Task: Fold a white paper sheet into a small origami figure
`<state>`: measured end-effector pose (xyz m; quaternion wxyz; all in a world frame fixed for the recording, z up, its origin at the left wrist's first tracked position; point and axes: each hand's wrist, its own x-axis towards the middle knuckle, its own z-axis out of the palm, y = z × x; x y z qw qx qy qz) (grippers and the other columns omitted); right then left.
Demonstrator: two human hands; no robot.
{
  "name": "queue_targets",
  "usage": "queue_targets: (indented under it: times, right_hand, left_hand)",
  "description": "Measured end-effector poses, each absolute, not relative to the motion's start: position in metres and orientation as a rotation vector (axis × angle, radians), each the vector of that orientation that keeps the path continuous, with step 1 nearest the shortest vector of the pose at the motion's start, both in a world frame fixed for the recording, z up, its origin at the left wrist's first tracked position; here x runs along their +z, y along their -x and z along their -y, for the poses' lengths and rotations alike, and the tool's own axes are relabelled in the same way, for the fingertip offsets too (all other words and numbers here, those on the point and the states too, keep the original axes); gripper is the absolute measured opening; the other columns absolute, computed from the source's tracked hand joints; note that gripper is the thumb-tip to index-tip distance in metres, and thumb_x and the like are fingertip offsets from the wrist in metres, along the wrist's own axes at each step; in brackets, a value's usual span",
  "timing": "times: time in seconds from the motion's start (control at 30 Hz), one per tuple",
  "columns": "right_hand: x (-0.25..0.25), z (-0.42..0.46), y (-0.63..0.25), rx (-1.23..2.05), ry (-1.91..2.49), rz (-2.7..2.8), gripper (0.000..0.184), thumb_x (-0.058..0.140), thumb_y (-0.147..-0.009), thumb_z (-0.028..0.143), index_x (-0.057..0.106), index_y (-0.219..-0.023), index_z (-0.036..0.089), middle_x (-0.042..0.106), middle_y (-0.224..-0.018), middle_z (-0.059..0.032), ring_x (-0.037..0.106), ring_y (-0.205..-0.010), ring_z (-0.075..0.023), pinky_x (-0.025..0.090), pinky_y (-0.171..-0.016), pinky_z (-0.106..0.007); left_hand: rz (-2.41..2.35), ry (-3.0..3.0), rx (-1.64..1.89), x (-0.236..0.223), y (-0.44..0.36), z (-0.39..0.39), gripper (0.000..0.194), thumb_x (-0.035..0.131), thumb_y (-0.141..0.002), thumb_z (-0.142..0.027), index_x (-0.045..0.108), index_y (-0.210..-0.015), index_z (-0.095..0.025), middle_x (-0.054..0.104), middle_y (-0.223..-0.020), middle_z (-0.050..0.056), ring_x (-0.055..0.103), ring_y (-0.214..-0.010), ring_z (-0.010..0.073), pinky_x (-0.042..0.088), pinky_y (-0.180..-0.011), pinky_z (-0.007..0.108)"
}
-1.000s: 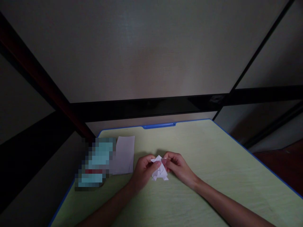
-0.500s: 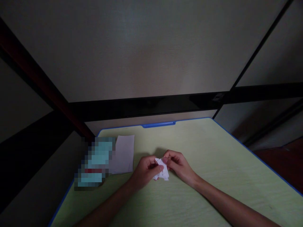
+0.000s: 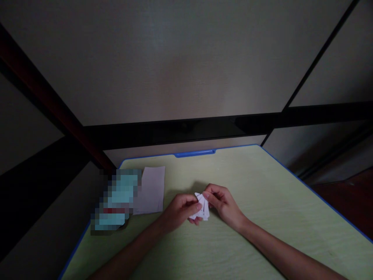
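Note:
A small piece of folded white paper (image 3: pixel 204 209) with several layered, pointed flaps is held between my two hands above the table. My left hand (image 3: pixel 182 210) is closed on its left side, the thumb lying over the front and the fingers curled behind. At the paper's upper right, my right hand (image 3: pixel 219 200) pinches the edge between thumb and index finger. The fingers cover part of the paper, so its full shape is hidden.
The pale green table (image 3: pixel 256 186) has a blue rim and a blue slot (image 3: pixel 194 153) at its far edge. Flat white sheets (image 3: pixel 152 190) lie to the left, beside a pixelated, turquoise item (image 3: pixel 119 194). A panelled cabinet wall (image 3: pixel 186 70) stands right behind the table.
My right hand has shifted slightly right along the paper's top edge. The paper has turned a little, and its flaps look more fanned out. Both hands keep hold of it.

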<state>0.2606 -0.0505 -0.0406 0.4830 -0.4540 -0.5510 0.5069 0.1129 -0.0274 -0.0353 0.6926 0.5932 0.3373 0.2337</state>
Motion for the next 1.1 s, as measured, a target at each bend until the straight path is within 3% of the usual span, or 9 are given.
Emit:
queue_targets:
  times: [0.3, 0.43, 0.53, 0.7, 0.93, 1.1]
  right_hand:
    - [-0.0401, 0.0461, -0.2600, 1.192, 1.108, 1.275, 0.031, 0.050, -0.071, 0.039, 0.044, -0.054, 0.014, 0.038, -0.044, 0.0055, 0.032, -0.041, -0.0055, 0.023, -0.040, -0.019]
    - [-0.0368, 0.0452, -0.2582, 1.273, 1.012, 1.240, 0.021, 0.050, -0.072, 0.034, 0.048, -0.067, 0.014, 0.041, -0.049, 0.0054, 0.034, -0.044, -0.0055, 0.025, -0.042, -0.019]
    - [-0.0372, 0.0456, -0.2562, 1.332, 0.899, 1.203, 0.017, 0.056, -0.069, 0.028, 0.044, -0.072, 0.016, 0.042, -0.053, 0.0061, 0.037, -0.046, -0.0053, 0.027, -0.044, -0.018]
    - [-0.0425, 0.0463, -0.2532, 1.332, 0.787, 1.166, 0.026, 0.059, -0.067, 0.018, 0.036, -0.078, 0.020, 0.048, -0.058, 0.0066, 0.043, -0.050, -0.0061, 0.032, -0.049, -0.019]
    - [-0.0399, 0.0480, -0.2534, 1.292, 0.776, 1.224, 0.019, 0.057, -0.069, 0.021, 0.038, -0.070, 0.018, 0.046, -0.059, 0.0047, 0.046, -0.054, -0.0075, 0.033, -0.050, -0.020]
    - [-0.0405, 0.0479, -0.2550, 1.242, 0.880, 1.270, 0.018, 0.057, -0.069, 0.025, 0.040, -0.068, 0.017, 0.041, -0.058, 0.0046, 0.040, -0.053, -0.0076, 0.029, -0.049, -0.020]
  left_hand:
    - [-0.840, -1.370, 0.555, -0.0389, -0.1136, 0.0304, 0.031, 0.052, -0.065, -0.039, 0.052, -0.050, -0.011, 0.055, -0.042, 0.001, 0.049, -0.035, 0.0075, 0.037, -0.037, 0.017]
    - [-0.878, -1.379, 0.685, -0.0375, -0.1142, 0.0316, 0.031, 0.050, -0.066, -0.038, 0.053, -0.051, -0.011, 0.055, -0.042, 0.001, 0.049, -0.035, 0.0078, 0.037, -0.037, 0.018]
    - [-0.910, -1.340, 0.770, -0.0357, -0.1157, 0.0312, 0.030, 0.050, -0.066, -0.036, 0.054, -0.051, -0.011, 0.056, -0.043, 0.002, 0.050, -0.037, 0.0084, 0.039, -0.039, 0.018]
    - [-0.941, -1.247, 0.812, -0.0344, -0.1161, 0.0304, 0.028, 0.052, -0.065, -0.035, 0.055, -0.054, -0.010, 0.057, -0.047, 0.002, 0.052, -0.040, 0.0099, 0.040, -0.041, 0.020]
    - [-0.900, -1.156, 0.898, -0.0373, -0.1151, 0.0284, 0.024, 0.049, -0.068, -0.033, 0.056, -0.069, -0.010, 0.059, -0.058, 0.003, 0.055, -0.052, 0.0125, 0.044, -0.044, 0.021]
    - [-0.968, -1.212, 0.924, -0.0357, -0.1147, 0.0279, 0.015, 0.054, -0.065, -0.027, 0.054, -0.067, -0.012, 0.058, -0.061, 0.000, 0.055, -0.056, 0.0114, 0.046, -0.047, 0.020]
